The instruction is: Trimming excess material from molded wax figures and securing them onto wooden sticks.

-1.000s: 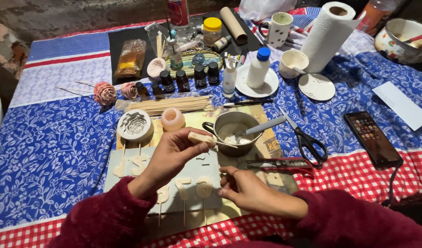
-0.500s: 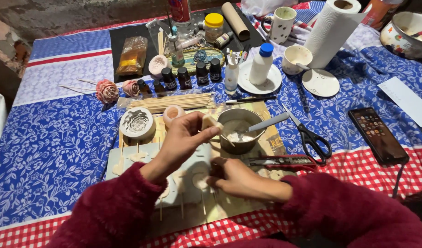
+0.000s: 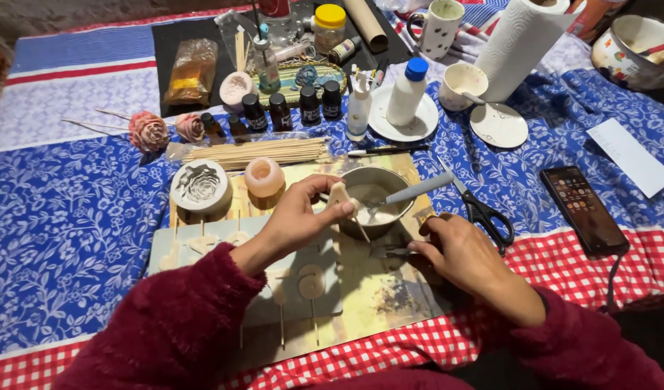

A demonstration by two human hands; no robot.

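Note:
My left hand [image 3: 301, 215] pinches a small cream petal shape on a thin skewer [image 3: 341, 198], holding it just beside a small metal pot [image 3: 375, 189] with a grey-handled tool in it. Resting on the board below the pot, my right hand [image 3: 458, 253] grips dark metal tweezers [image 3: 387, 251] that point left. Several more cream petals on skewers [image 3: 309, 285] lie on a pale blue foam slab [image 3: 292, 300] under my left arm. Both of my sleeves are dark red and fuzzy.
A round rose mould [image 3: 200, 184] and a peach candle [image 3: 264, 177] stand behind the slab. Bamboo skewers [image 3: 256, 152], small dark bottles [image 3: 288, 108], black scissors [image 3: 483, 209], a phone [image 3: 583, 209], a white glue bottle [image 3: 408, 90], paper towels [image 3: 523, 43] and two pink roses [image 3: 162, 130] crowd the blue floral cloth.
My left hand has lifted the petal on its skewer up and right, to the pot's edge. The right hand has slid right, keeping hold of the tweezers.

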